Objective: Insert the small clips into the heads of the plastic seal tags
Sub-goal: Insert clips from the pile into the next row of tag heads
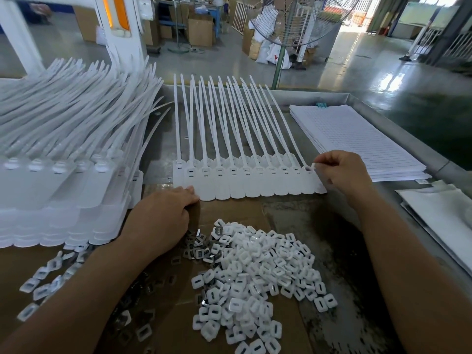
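A row of white plastic seal tags [245, 182] lies side by side on the table, heads toward me and tails pointing away. My right hand [344, 175] pinches a small white clip [313, 166] at the head of the rightmost tag. Flat on the cardboard, my left hand [163, 215] has its fingertips touching the lower edge of the leftmost tags. A loose heap of small white square clips [258, 274] lies between my forearms, with more clips [46, 279] scattered at the left.
A tall pile of white seal tags [63, 159] fills the left side. A pad of lined paper [357, 141] lies at the right, white sheets [444, 215] beyond it. The metal table rim [398, 134] runs along the right. A standing fan [283, 26] is behind.
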`<state>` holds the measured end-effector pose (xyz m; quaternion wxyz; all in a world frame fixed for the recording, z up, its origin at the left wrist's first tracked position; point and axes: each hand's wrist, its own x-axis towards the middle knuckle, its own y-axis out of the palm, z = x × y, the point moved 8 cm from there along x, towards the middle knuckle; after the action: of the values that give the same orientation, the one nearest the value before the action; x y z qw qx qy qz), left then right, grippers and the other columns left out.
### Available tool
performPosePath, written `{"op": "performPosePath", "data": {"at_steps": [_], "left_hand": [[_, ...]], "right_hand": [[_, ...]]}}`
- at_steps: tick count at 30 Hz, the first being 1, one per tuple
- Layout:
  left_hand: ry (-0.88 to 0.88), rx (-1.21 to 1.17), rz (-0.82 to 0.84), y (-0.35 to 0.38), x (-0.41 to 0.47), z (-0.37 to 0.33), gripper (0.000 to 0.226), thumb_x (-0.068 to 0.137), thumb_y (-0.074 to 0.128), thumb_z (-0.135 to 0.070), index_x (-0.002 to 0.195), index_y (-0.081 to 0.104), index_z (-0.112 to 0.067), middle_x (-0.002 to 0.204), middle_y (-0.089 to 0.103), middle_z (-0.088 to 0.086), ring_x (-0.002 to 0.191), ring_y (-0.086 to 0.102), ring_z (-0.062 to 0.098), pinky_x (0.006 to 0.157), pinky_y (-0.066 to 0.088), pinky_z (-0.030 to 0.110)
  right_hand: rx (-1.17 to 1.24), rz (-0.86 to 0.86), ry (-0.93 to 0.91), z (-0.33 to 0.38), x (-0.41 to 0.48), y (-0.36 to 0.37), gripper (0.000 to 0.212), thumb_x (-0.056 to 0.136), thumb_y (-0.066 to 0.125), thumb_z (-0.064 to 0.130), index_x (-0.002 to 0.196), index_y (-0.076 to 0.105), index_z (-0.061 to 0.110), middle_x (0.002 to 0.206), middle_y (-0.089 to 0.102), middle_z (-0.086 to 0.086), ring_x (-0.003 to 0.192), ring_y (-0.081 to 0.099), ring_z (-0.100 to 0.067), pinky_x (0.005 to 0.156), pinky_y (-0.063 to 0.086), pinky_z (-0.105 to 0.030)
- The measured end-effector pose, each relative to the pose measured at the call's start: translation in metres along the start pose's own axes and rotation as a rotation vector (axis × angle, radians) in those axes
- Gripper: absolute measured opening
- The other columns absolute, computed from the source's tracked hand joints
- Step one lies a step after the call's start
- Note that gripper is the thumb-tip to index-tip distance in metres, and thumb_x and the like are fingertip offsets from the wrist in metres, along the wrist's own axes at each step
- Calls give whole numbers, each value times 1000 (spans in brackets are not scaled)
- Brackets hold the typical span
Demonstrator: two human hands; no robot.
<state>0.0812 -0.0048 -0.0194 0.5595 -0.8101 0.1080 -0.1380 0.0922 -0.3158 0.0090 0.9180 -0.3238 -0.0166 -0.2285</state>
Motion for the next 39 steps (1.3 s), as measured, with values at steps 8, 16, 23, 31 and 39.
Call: {"op": "performPosePath", "data": {"at_steps": [8,16,23,31,39], "left_hand": [[8,-23,-16,-1,0,-1,46,90,40,-7,132,47,-26,143,37,-13,132,33,8,107,24,24],[10,-27,-20,-2,0,0,46,89,40,-7,131,48,-26,142,38,-13,131,35,8,107,26,26],[8,-14,-12,-1,-1,1,46,90,40,-8,132,46,-26,143,37,-13,132,34,9,108,25,26],[7,-13,-13,-3,-1,1,46,90,40,-8,132,46,-27,143,37,-14,132,33,8,107,25,26],[-3,-23,-28,-4,-1,1,46,90,40,-7,131,47,-27,142,38,-14,132,34,8,107,27,27]], "right_hand": [[-149,91,94,-14,22,15,11,89,57,10,98,64,10,97,58,-2,94,52,-17,83,42,-31],[-212,153,102,-16,27,24,10,90,55,11,96,63,11,97,56,-1,93,50,-15,77,37,-29],[-214,169,136,-18,30,28,7,90,54,10,88,60,14,98,56,-2,93,49,-16,74,37,-29],[-218,192,110,-13,29,26,14,87,58,5,80,58,17,86,56,1,88,49,-14,73,37,-27],[-129,148,199,-12,31,24,14,82,63,0,81,59,14,97,58,-5,95,52,-19,74,43,-26]]}}
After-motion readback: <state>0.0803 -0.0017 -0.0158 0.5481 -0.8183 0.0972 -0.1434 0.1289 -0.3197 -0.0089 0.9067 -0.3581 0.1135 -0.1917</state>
